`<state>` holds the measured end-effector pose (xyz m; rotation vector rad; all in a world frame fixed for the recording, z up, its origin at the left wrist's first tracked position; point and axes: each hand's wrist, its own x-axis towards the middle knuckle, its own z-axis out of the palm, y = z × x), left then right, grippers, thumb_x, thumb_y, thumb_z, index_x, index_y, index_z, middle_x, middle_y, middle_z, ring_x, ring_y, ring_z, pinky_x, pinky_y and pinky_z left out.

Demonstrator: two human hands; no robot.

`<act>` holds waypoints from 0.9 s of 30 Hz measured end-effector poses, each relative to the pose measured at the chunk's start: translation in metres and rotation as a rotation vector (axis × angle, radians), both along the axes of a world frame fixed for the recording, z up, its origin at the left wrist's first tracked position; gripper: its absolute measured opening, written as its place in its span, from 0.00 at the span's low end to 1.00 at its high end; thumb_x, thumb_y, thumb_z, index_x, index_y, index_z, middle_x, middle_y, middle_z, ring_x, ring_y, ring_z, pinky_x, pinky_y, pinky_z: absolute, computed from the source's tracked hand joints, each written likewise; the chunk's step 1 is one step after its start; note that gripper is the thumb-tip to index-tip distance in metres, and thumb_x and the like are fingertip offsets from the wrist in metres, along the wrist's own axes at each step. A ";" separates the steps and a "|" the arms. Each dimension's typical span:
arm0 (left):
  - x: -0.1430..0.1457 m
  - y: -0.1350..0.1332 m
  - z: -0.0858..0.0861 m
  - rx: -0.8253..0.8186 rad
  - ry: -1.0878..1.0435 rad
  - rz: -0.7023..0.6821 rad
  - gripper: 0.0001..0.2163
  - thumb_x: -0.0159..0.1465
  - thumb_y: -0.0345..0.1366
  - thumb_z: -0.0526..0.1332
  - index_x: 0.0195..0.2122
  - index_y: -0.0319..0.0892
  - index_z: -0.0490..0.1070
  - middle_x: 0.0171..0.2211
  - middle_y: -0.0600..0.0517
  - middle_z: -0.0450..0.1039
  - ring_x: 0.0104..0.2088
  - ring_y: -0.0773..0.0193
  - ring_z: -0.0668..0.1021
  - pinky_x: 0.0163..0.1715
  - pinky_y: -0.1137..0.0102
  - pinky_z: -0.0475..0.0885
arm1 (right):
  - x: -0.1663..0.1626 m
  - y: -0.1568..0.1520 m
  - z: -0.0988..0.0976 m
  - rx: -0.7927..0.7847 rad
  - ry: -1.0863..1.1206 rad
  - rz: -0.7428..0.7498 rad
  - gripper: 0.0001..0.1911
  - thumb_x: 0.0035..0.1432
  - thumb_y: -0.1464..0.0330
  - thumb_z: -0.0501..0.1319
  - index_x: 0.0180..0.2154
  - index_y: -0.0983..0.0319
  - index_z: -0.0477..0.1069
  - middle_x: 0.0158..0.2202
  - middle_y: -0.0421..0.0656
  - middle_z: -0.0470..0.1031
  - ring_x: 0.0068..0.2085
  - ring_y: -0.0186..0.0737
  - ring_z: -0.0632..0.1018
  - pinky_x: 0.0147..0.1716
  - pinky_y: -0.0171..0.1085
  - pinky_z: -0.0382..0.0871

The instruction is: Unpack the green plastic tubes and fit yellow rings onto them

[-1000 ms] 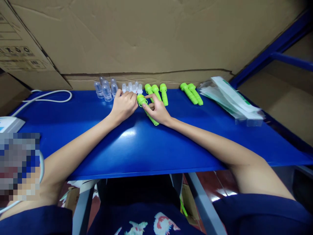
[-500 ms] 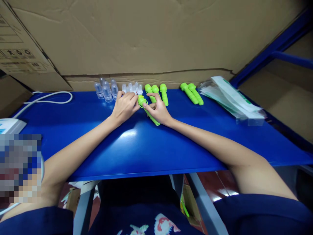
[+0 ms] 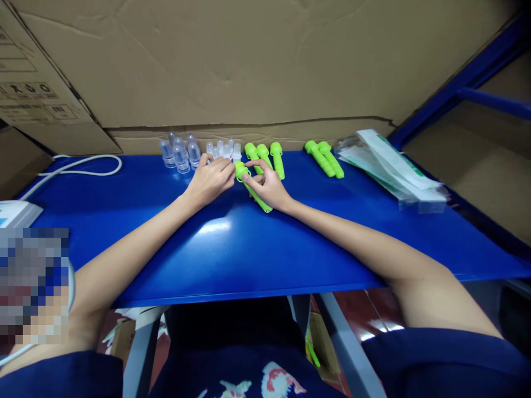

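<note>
My right hand (image 3: pixel 267 185) is closed round a lime-green plastic tube (image 3: pixel 256 197), which lies slanted on the blue table (image 3: pixel 232 243). My left hand (image 3: pixel 209 179) has its fingers pinched together at the tube's wide head end (image 3: pixel 239 170); what it pinches is too small to make out. Just behind my hands stand small white caps (image 3: pixel 224 148) in a row. Three more green tubes (image 3: pixel 265 155) lie beside them.
Several clear plastic vials (image 3: pixel 178 152) stand at the back left. Two green tubes (image 3: pixel 324 158) and a pile of clear plastic bags (image 3: pixel 394 168) lie at the right. A white cable (image 3: pixel 78 166) and a white device (image 3: pixel 14 213) are at the left. Cardboard (image 3: pixel 249 66) walls the back.
Both hands stay at the green tube with only slight finger shifts; the tube's head has edged a little toward the back.
</note>
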<state>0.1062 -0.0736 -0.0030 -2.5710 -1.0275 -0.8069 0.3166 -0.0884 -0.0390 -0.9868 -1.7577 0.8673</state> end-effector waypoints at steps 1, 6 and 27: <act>0.001 0.000 -0.001 -0.011 -0.020 0.010 0.12 0.74 0.36 0.53 0.37 0.42 0.73 0.37 0.44 0.80 0.42 0.51 0.81 0.52 0.54 0.66 | 0.000 0.000 0.000 -0.009 0.007 -0.001 0.33 0.63 0.39 0.62 0.54 0.57 0.62 0.20 0.34 0.70 0.21 0.39 0.76 0.19 0.35 0.67; 0.007 -0.002 -0.010 -0.084 -0.310 -0.008 0.08 0.73 0.41 0.61 0.42 0.42 0.73 0.40 0.47 0.80 0.43 0.55 0.81 0.51 0.57 0.69 | 0.000 -0.002 0.003 -0.046 0.033 0.034 0.36 0.67 0.41 0.59 0.63 0.58 0.58 0.22 0.35 0.72 0.19 0.39 0.75 0.20 0.37 0.73; 0.015 -0.014 -0.004 -0.300 -0.689 -0.062 0.07 0.64 0.38 0.70 0.41 0.41 0.80 0.41 0.48 0.83 0.41 0.61 0.82 0.44 0.66 0.75 | -0.001 -0.009 0.007 0.091 -0.032 0.046 0.36 0.70 0.47 0.59 0.68 0.59 0.54 0.22 0.33 0.70 0.21 0.36 0.75 0.21 0.35 0.70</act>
